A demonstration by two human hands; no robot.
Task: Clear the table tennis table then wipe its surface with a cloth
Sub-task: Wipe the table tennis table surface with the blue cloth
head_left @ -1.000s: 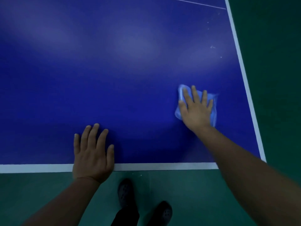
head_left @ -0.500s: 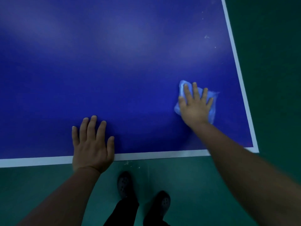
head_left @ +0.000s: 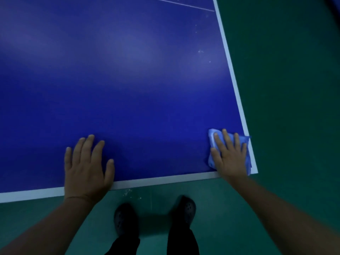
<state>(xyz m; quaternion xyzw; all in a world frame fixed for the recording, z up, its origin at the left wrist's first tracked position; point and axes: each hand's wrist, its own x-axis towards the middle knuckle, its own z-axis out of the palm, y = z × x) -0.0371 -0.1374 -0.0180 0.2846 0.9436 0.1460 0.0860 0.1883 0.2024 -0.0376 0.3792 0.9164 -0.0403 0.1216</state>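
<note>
With the counter [head_left: 128,80] bare in view, I press the blue cloth [head_left: 213,142] flat under my right hand [head_left: 230,157] at its near right corner, left hand [head_left: 86,166] resting released on the near edge; specks farther up the right side suggest wiping remains.

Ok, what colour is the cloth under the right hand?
Light blue, paler than the dark blue table. The cloth shows best in the head view, under the right hand.

Blue table tennis table [head_left: 128,80], white edge lines, crumpled light-blue cloth [head_left: 212,142] flat at near-right corner
</note>
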